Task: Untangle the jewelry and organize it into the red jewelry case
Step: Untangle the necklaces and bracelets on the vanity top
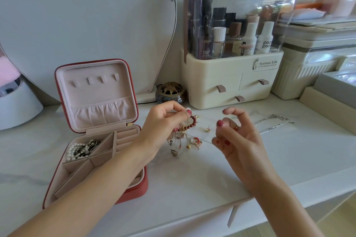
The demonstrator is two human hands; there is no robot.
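You can read "Serious Life" beside a small figure logo on the cream front of the cosmetics organizer (233,75), "L'OREAL" and "YOUTH CODE" on a dark bottle (206,44) under its clear dome, and "poon poon" on a white bottle (265,39) there.

White marble-veined desk (192,175), daylit. Round mirror (86,15) leans on the far-left wall. Cream cosmetics organizer (231,81) far right; pale wood floor (337,215) near right.
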